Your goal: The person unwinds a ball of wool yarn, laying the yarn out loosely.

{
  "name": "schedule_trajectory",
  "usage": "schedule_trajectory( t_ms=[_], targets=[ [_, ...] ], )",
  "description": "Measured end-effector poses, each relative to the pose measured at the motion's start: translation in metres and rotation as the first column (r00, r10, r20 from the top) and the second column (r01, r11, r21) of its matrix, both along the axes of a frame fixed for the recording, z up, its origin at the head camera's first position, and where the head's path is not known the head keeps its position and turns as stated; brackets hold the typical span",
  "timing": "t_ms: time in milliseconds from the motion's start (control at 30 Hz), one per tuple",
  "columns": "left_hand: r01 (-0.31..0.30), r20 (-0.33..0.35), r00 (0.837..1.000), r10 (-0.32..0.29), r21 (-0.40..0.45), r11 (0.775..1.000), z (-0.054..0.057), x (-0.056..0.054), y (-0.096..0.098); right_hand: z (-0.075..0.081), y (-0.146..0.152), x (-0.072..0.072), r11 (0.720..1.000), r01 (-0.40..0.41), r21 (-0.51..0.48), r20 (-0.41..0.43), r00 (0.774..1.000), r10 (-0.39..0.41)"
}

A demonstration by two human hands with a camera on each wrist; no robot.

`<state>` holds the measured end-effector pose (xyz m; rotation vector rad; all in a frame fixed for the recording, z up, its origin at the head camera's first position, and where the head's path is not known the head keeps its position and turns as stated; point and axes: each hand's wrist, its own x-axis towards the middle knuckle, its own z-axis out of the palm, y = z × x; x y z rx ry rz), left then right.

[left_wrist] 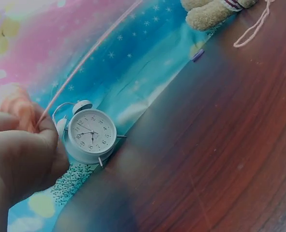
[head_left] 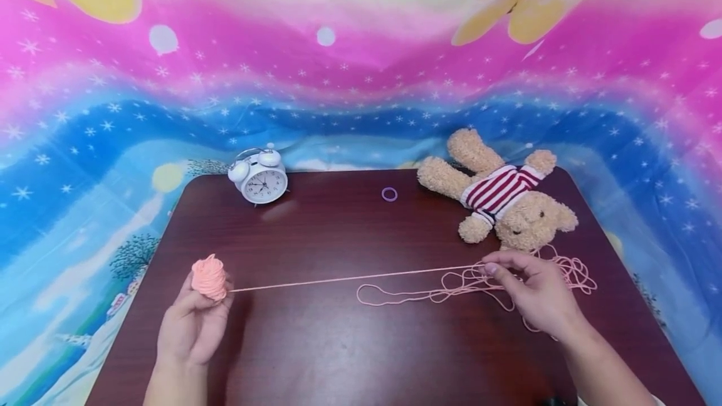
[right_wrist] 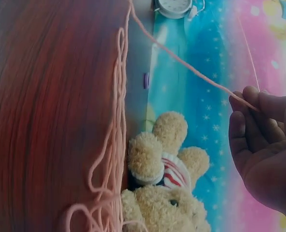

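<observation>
A small ball of peach-pink yarn is gripped in my left hand, at the left side of the table. From it a taut strand runs across to my right hand, where thumb and fingertips pinch it. In the right wrist view the pinched yarn also hangs down from those fingers toward the table. Loose yarn lies in tangled loops under and beyond my right hand, with one long loop stretching toward the middle.
A teddy bear in a red-and-white striped top lies at the back right, its head beside the loose yarn. At the back left stands a white twin-bell alarm clock. Between them lies a purple ring. A patterned cloth hangs behind the dark table.
</observation>
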<state>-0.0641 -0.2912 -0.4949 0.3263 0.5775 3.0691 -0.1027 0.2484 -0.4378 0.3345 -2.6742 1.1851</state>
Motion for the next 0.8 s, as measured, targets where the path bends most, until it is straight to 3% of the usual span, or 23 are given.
schedule_trajectory(
  t_ms=[100,167,267,367,433,500,667,800],
  targets=[
    [0.077,-0.048,0.996,-0.074,0.074,0.994,0.0,-0.001,-0.004,0.0,0.006,0.0,1.0,0.023,0.02,0.015,1.0,-0.024],
    [0.063,-0.052,0.997,-0.06,0.052,0.997,0.001,-0.002,-0.006,0.0,0.011,0.001,0.999,0.031,0.033,0.012,0.999,-0.032],
    [-0.095,0.005,0.995,0.095,-0.085,0.992,0.002,-0.003,-0.007,0.0,0.019,0.001,0.999,0.04,0.031,0.007,0.999,-0.04],
    [-0.248,0.1,0.953,0.285,-0.278,0.928,0.005,-0.003,-0.009,0.001,0.03,0.002,0.997,0.068,0.039,-0.007,0.998,-0.068],
    [-0.283,0.142,0.927,0.347,-0.34,0.897,0.007,-0.002,-0.013,0.001,0.041,0.002,0.995,0.097,0.04,0.006,0.995,-0.097],
    [-0.277,0.18,0.915,0.361,-0.369,0.887,0.007,0.0,-0.02,0.002,0.055,0.002,0.989,0.135,0.054,0.03,0.99,-0.136],
    [-0.276,0.228,0.918,0.324,-0.219,0.936,0.006,0.006,-0.046,0.002,0.101,0.001,0.97,0.231,0.073,0.114,0.965,-0.238],
    [-0.329,0.237,0.907,0.348,-0.117,0.937,0.003,0.01,-0.066,-0.001,0.144,0.001,0.944,0.305,0.125,0.115,0.941,-0.319]
  ],
)
